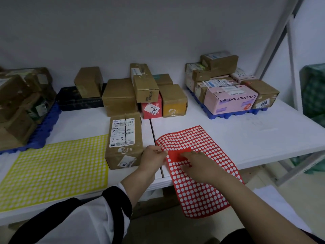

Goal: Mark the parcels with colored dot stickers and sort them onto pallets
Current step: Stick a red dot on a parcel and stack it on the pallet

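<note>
A red sticker sheet (197,166) lies on the white table, its near end hanging over the front edge. My left hand (153,159) pinches the sheet's left edge. My right hand (198,166) rests on the sheet with fingertips pressed at a patch of red dots. A brown parcel (124,140) with a white label marked "3-3" stands just left of my left hand. A yellow sticker sheet (54,169) lies flat at the left. Blue pallets hold parcels at the far left (44,132) and the back right (233,114).
Several unsorted boxes (140,92) stand at the back middle, among them a red one and a yellow one. A pink "Contact lenses" box (230,99) sits on the right pallet. A metal rack post (292,71) rises at the right. White paper (274,199) lies on the floor.
</note>
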